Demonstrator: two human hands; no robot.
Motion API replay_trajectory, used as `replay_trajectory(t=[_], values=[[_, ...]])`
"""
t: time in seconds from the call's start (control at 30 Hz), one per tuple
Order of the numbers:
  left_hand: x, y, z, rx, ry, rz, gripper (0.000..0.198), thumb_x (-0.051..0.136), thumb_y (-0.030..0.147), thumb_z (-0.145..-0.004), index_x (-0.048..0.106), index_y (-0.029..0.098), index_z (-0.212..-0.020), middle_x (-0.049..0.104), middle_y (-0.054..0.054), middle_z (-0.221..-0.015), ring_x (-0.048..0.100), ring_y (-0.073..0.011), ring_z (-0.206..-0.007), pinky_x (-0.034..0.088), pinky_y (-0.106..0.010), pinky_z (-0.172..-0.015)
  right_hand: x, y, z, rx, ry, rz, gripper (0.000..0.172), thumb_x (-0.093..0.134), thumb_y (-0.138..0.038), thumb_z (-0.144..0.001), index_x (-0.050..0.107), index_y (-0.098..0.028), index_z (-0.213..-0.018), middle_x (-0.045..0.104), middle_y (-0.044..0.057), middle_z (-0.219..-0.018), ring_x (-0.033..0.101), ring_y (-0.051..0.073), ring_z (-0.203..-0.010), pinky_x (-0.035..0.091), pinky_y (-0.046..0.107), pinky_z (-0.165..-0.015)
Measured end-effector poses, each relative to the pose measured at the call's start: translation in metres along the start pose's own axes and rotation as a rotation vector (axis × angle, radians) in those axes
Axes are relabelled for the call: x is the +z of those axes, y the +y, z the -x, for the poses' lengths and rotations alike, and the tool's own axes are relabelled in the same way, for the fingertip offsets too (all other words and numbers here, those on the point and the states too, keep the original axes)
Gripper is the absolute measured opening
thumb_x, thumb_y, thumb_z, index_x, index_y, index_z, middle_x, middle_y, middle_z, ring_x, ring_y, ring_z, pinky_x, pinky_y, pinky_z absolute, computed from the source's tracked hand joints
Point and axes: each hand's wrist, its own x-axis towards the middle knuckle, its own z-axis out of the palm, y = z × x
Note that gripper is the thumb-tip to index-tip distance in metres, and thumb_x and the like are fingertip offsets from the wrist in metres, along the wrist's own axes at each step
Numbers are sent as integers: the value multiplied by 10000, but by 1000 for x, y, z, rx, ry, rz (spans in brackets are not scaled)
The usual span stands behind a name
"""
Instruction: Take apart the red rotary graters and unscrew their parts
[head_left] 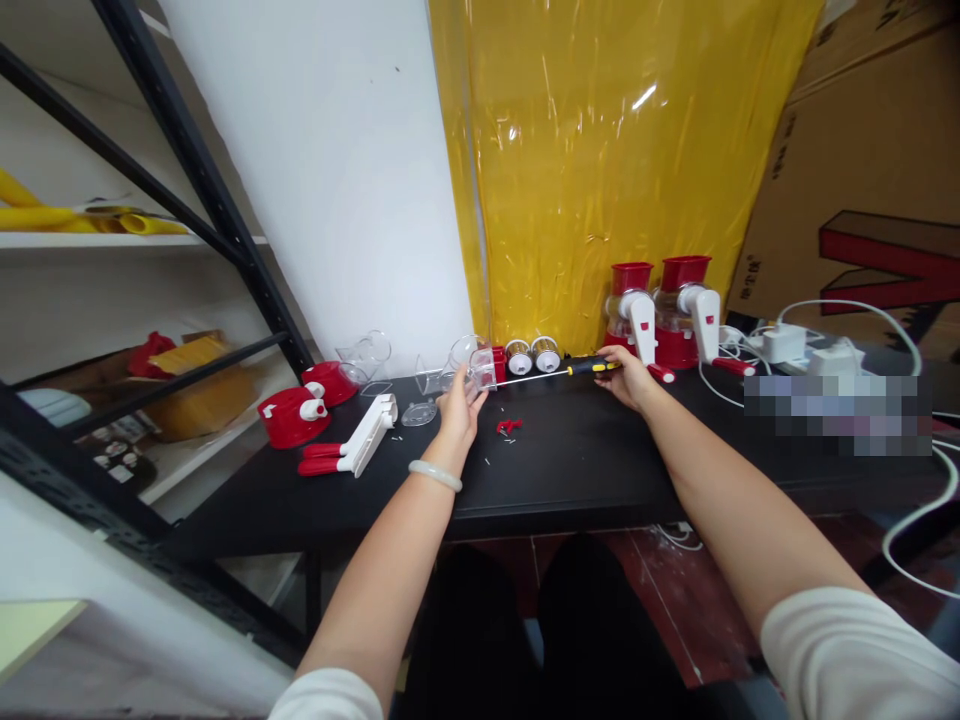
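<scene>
yellow and black handle noted on the screwdriver (589, 368), which is located above the rear half of the black table (585, 470). its long axis runs crosswise, close to level; the slim shaft points to the person's left, at the clear plastic housing (482, 376), with the handle end to the right and slightly higher in view. whether the tip makes contact cannot be determined.

right hand (628, 378): thumb and fingers pinching the rear of the handle. left hand (456, 410): fingers and thumb clasping the housing.

two metal-sided drums (546, 354) lie side by side just behind the shaft. small red parts (508, 427) lie nearer the person. white crank handles (373, 432) lie left of the left hand.
</scene>
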Motion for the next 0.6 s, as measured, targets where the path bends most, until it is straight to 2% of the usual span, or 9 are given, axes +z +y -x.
replay_trajectory(t=[0.07, 0.13, 0.23, 0.3, 0.37, 0.47, 0.53, 0.6], values=[[0, 0, 0, -2, 0, 2, 201, 729, 292, -812, 603, 159, -895, 701, -82, -838, 707, -184, -874, 559, -381, -872, -1, -1, 0, 19, -12, -1, 120, 591, -320, -696, 530, -245, -767, 580, -22, -686, 568, 142, -577, 490, 294, -547], [0, 0, 0, -3, -4, 4, 201, 729, 293, -812, 607, 161, -900, 703, -82, -839, 708, -185, -877, 557, -379, -877, -1, 0, -1, 42, -9, 22, 155, 585, -382, -733, 533, -237, -754, 572, -10, -651, 563, 151, -556, 475, 298, -524], [0, 1, 0, -2, -6, 8, 191, 720, 294, -821, 607, 163, -900, 703, -80, -834, 710, -189, -886, 553, -380, -884, -1, 5, -3, 54, 25, 79, 265, 641, -465, -759, 522, -231, -718, 453, -40, -503, 434, 123, -432, 398, 277, -451], [0, 1, 0, -5, -5, 10, 194, 721, 297, -820, 605, 163, -899, 704, -82, -830, 711, -192, -883, 552, -383, -884, 0, 7, -4, 40, 43, 96, 263, 698, -427, -736, 519, -236, -720, 391, -67, -467, 363, 102, -406, 373, 264, -439], [0, 1, 1, -6, -6, 10, 202, 727, 296, -815, 601, 166, -906, 704, -77, -828, 710, -189, -877, 551, -385, -886, 1, 6, -3, 25, 42, 80, 207, 701, -343, -717, 523, -243, -754, 434, -66, -509, 398, 101, -436, 402, 256, -463], [0, 0, 1, -6, -8, 9, 212, 729, 293, -814, 595, 170, -922, 701, -70, -834, 707, -184, -874, 549, -392, -888, 1, 1, 0, 20, 15, 22, 165, 638, -270, -694, 520, -258, -808, 552, -44, -666, 540, 122, -568, 491, 271, -553], [0, 0, 2, -6, -9, 7, 210, 725, 288, -817, 593, 166, -927, 697, -73, -834, 704, -187, -876, 549, -400, -887, 0, -1, 0, 30, 0, 4, 132, 600, -297, -713, 519, -254, -808, 581, -29, -719, 575, 133, -609, 514, 290, -574], [1, 1, 2, -6, -10, 6, 202, 720, 280, -821, 592, 162, -922, 696, -80, -835, 703, -190, -880, 548, -405, -888, 0, 0, -1, 48, 7, 21, 143, 584, -364, -755, 516, -240, -774, 565, -16, -666, 541, 131, -544, 486, 284, -516]])
